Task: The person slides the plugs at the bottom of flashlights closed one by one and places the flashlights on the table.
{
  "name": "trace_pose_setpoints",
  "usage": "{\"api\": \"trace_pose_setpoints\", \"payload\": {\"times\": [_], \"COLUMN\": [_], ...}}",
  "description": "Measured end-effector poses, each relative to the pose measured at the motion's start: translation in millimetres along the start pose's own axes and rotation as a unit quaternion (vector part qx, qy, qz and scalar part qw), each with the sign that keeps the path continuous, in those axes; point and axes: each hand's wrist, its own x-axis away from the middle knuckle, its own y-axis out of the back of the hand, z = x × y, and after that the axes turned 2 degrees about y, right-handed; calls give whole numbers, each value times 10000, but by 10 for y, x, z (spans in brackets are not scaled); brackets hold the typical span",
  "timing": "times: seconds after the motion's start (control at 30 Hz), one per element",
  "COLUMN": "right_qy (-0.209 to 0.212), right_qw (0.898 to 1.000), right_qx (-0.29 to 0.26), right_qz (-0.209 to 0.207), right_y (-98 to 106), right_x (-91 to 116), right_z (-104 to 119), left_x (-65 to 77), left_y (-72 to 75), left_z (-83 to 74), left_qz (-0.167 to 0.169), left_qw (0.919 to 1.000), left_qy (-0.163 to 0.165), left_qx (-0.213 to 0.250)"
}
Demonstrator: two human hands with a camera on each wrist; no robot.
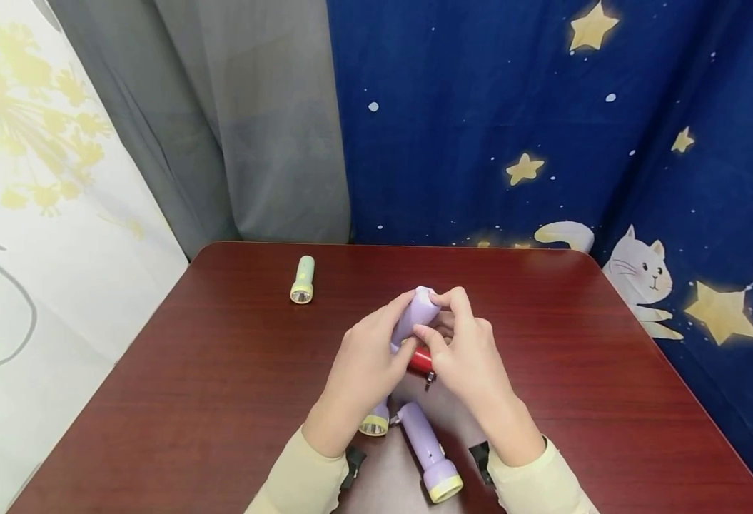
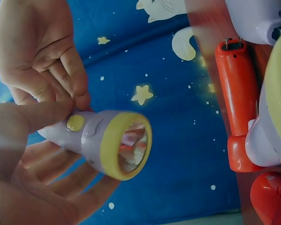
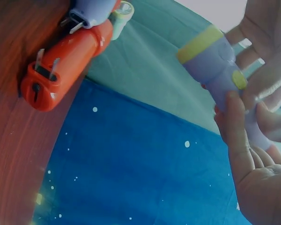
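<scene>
The lilac torch is up off the table, held in the air between both hands, tail end uppermost. The left hand wraps thumb and fingers round its body; the right hand pinches near the tail. From where I stand, a slip looks the likeliest mishap: the casing seems smooth, and if both grips slacken together it could drop onto the red torch beneath the hands, bending its bared prongs. A stray wrist might also roll the nearer purple torch or the half-hidden one beside it; the green torch, lying well apart, seems safe
</scene>
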Motion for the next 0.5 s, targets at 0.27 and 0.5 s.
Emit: {"api": "trace_pose_setpoints", "payload": {"times": [0.27,0.5], "right_qy": [29,-94], "right_qw": [10000,9998], "right_qx": [5,-132], "right_qz": [-69,-103], "right_y": [-57,-50], "right_x": [17,-3], "right_z": [-2,6], "left_x": [9,11], "left_y": [8,8], "left_z": [21,35], "left_qz": [-173,-190], "left_qw": [9997,9995], "left_qy": [-40,265], "left_qx": [-151,11]}}
